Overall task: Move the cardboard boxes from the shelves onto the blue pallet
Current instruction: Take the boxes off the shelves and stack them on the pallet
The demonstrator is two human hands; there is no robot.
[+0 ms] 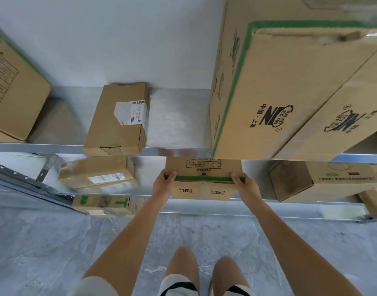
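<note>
A small cardboard box with a green tape stripe (pixel 202 169) sits on the middle shelf, its front hanging past the shelf edge. My left hand (pixel 163 185) grips its left front corner, thumb curled over the green edge. My right hand (pixel 246 186) grips the right front corner the same way. Both arms reach forward from below. The blue pallet is out of sight.
On the upper metal shelf (pixel 174 116) lie a flat box with a white label (pixel 117 122), a big green-taped box (pixel 290 88) and another at the left (pixel 12 88). Lower shelves hold a wrapped parcel (pixel 97 170), a box (pixel 319 180) and a green-printed box (pixel 104 204). Grey marble floor below.
</note>
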